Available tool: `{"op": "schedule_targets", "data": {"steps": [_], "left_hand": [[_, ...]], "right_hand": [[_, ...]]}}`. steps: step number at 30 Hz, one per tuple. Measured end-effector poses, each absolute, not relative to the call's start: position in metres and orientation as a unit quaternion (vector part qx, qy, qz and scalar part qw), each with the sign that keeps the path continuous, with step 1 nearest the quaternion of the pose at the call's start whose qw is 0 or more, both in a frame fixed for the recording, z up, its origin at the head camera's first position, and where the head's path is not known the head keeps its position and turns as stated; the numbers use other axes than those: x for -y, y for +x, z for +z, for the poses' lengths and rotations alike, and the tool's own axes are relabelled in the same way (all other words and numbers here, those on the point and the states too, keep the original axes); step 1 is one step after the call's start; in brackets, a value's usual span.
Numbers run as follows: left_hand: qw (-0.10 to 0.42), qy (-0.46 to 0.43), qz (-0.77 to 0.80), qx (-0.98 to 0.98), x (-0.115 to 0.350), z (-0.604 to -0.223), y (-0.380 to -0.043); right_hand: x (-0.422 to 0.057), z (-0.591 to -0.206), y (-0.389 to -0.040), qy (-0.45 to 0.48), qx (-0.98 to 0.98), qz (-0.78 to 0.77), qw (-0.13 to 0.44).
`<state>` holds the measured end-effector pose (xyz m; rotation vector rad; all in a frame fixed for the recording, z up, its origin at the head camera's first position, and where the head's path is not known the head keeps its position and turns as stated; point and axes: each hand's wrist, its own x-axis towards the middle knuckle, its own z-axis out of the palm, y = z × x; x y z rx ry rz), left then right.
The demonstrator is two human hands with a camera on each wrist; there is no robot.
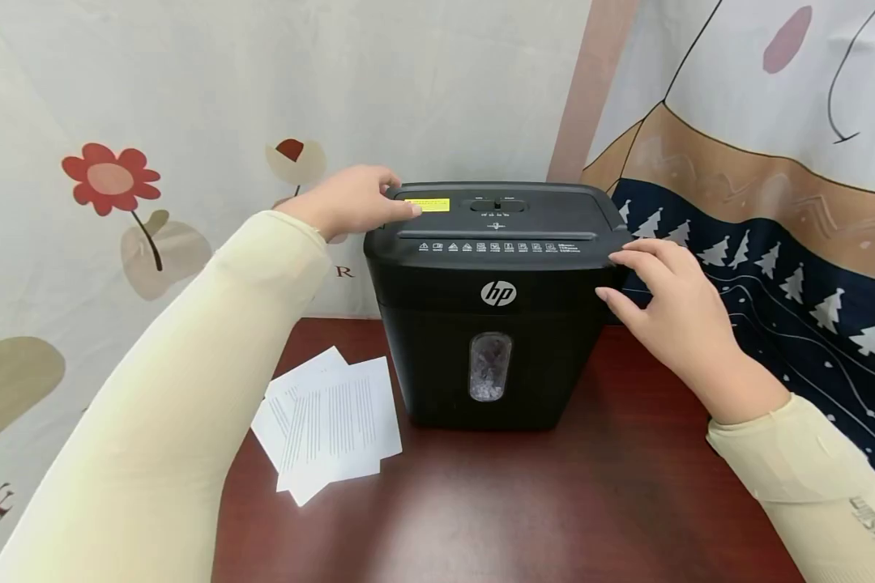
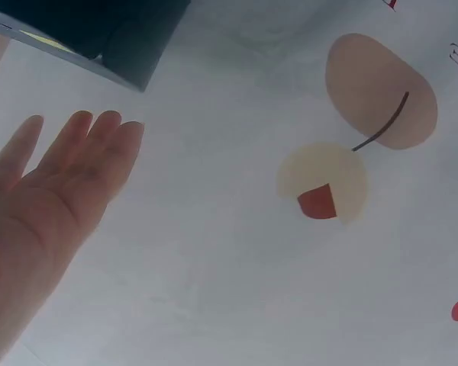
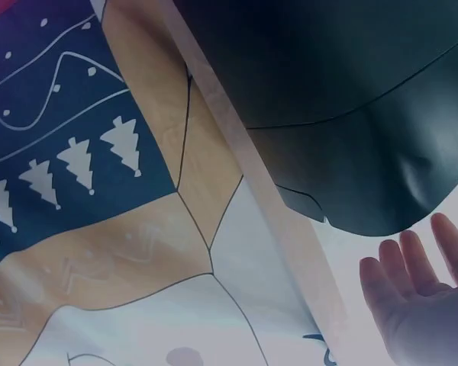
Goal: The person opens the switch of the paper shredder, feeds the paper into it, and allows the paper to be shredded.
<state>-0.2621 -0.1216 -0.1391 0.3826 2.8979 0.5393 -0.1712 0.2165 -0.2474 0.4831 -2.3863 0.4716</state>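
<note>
A black HP paper shredder (image 1: 437, 348) stands upright on the table, its small front window (image 1: 490, 367) showing shredded bits inside. At its top left corner is my left hand (image 1: 357, 198), thumb beside the yellow label (image 1: 428, 205). The left wrist view shows that hand (image 2: 46, 206) with fingers extended and a gap between them and the shredder (image 2: 84, 30). My right hand (image 1: 671, 304) is at the upper right side, fingers loosely bent and spread. In the right wrist view, its fingertips point toward the shredder's edge (image 3: 351, 114), with nothing held.
Several printed sheets of paper (image 1: 335, 421) lie overlapping to the left of the shredder, on the dark red table (image 1: 496, 502). Behind stands a pale flower-patterned curtain (image 1: 437, 89); a navy tree-patterned fabric (image 1: 766, 279) hangs at the right.
</note>
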Motion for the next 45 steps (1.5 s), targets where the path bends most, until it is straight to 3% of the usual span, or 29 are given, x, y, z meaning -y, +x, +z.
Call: {"op": "schedule_targets", "data": {"steps": [7,25,45], "left_hand": [[0.078,0.138,0.16,-0.974,0.106,-0.129,-0.272],[0.075,0.157,0.121,-0.977,0.084,-0.122,-0.284],[0.154,0.088,0.023,-0.984,0.036,-0.126,-0.28]], "right_hand": [[-0.213,-0.247,-0.177,0.192,0.918,0.178,0.299],[-0.209,-0.246,-0.18,0.22,0.911,0.165,0.307],[-0.216,-0.247,-0.17,0.216,0.907,0.163,0.323]]}}
